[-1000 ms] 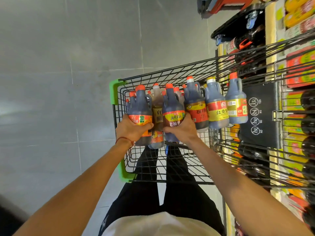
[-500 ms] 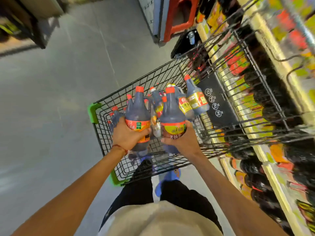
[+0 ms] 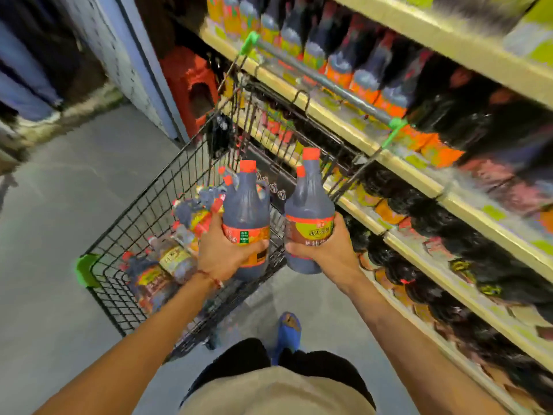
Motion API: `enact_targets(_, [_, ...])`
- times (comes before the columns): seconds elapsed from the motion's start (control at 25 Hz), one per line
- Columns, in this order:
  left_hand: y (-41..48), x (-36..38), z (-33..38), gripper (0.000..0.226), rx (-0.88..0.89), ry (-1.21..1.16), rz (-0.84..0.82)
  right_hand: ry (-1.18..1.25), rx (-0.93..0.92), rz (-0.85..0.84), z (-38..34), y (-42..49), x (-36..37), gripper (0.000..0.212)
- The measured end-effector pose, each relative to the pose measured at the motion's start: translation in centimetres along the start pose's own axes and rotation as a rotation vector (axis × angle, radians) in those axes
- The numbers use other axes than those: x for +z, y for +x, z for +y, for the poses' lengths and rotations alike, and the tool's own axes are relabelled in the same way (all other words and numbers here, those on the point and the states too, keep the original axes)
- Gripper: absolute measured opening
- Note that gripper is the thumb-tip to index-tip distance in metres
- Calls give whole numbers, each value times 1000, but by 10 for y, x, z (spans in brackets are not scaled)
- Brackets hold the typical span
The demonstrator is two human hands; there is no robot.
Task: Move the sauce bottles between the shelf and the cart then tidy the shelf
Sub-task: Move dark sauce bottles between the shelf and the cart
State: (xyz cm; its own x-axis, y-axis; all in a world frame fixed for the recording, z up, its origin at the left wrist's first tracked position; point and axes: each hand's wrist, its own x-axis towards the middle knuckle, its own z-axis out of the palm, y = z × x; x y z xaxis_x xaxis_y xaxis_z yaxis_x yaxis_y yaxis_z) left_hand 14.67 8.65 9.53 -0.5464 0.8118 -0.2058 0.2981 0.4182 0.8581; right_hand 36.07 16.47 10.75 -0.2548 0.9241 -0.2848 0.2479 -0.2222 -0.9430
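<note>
My left hand grips a dark sauce bottle with a red cap and orange label, held upright above the cart's near side. My right hand grips a second dark bottle with a red cap and yellow-green label, upright, between the cart and the shelf. The black wire cart with green corners stands at centre left and holds several more bottles lying in its basket. The shelf runs along the right, its tiers packed with dark bottles.
A red plastic stool stands beyond the cart by a blue-white pillar. Grey tiled floor lies to the left. My blue shoe sits on the floor between cart and shelf. The picture is blurred.
Both hands have lifted their bottles up out of the cart and carried them rightward toward the shelf. The view has swung right, so the shelf now fills the right side.
</note>
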Motion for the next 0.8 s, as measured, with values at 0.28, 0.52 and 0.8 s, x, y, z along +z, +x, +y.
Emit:
enact_targets(0.28, [-36,54,40,88,220,-3,-284,48,34,392,16,-98,-65,89])
enact_targets(0.52, [-92,96,66,88,332,30,-530,138,93,623,36,-192,-94,81])
enact_targets(0.8, [-150,155,112,88,458,54,-688,208,110,802,58,-257,-145,87])
